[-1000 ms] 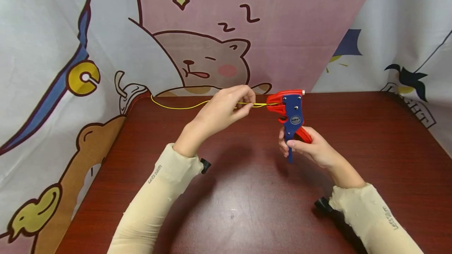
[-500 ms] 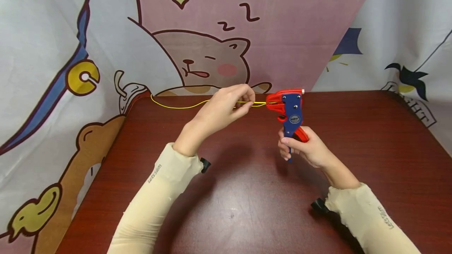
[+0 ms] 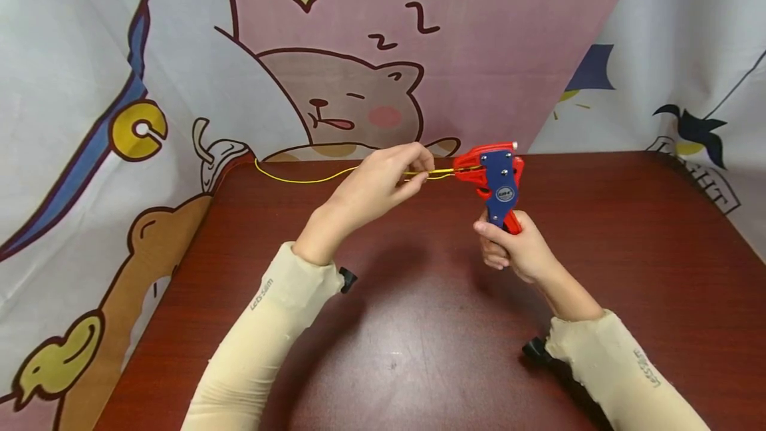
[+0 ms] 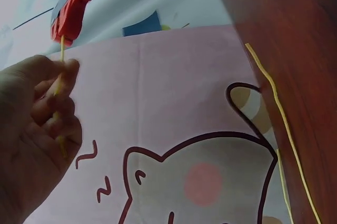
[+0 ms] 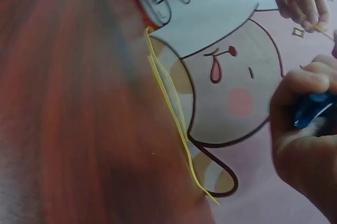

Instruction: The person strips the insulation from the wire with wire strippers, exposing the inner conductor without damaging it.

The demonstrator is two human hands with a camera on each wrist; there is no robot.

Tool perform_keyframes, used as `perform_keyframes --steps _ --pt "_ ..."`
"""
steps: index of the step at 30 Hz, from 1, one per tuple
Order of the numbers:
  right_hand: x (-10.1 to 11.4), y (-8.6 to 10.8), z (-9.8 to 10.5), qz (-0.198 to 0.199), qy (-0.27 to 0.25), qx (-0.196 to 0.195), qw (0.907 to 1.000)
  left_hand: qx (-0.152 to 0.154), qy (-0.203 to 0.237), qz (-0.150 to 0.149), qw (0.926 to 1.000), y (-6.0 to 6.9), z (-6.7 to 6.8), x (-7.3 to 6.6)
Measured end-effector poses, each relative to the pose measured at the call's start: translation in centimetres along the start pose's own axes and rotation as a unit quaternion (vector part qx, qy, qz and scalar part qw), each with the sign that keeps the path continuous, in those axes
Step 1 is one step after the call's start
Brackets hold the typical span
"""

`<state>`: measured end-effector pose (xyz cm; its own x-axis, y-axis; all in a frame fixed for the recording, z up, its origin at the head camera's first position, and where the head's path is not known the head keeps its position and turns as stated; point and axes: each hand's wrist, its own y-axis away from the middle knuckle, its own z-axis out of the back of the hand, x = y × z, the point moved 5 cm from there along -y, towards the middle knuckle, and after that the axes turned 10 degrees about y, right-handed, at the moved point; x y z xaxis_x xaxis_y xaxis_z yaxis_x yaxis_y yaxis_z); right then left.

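Observation:
My left hand [image 3: 389, 175] pinches a yellow wire [image 3: 441, 171] between thumb and fingers; the wire's end lies in the red jaws of a blue and red hand tool [image 3: 501, 181]. In the left wrist view the wire [image 4: 62, 48] runs from my left hand [image 4: 45, 103] up to the red tool head [image 4: 73, 19]. My right hand [image 3: 517, 245] is wrapped round the tool's handles, squeezed close together. In the right wrist view the right hand [image 5: 305, 124] grips the blue handle [image 5: 311, 109], whose far part is cut off by the frame.
More yellow wire [image 3: 305, 182] lies along the back edge of the dark red table [image 3: 383, 324]. Behind it hangs a printed cloth [image 3: 479, 52] with cartoon animals, which also drapes down the left side.
My right hand has closed its grip, bringing the tool's handles together. The tool has tilted slightly, and its rear red part now sticks out behind the blue body. My left hand has barely moved.

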<state>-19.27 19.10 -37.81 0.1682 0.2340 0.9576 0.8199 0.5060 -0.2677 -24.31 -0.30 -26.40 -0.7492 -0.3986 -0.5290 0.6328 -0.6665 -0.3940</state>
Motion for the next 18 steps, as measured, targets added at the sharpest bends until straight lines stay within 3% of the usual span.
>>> perform_keyframes --steps 6,18 --pt "-0.16 -0.06 -0.14 0.008 -0.050 0.005 0.9987 -0.009 0.002 0.009 0.9999 -0.13 -0.12 0.23" --pt "-0.25 -0.21 -0.72 0.020 -0.045 0.018 0.9986 -0.031 -0.049 -0.014 0.9982 0.14 0.13 -0.17"
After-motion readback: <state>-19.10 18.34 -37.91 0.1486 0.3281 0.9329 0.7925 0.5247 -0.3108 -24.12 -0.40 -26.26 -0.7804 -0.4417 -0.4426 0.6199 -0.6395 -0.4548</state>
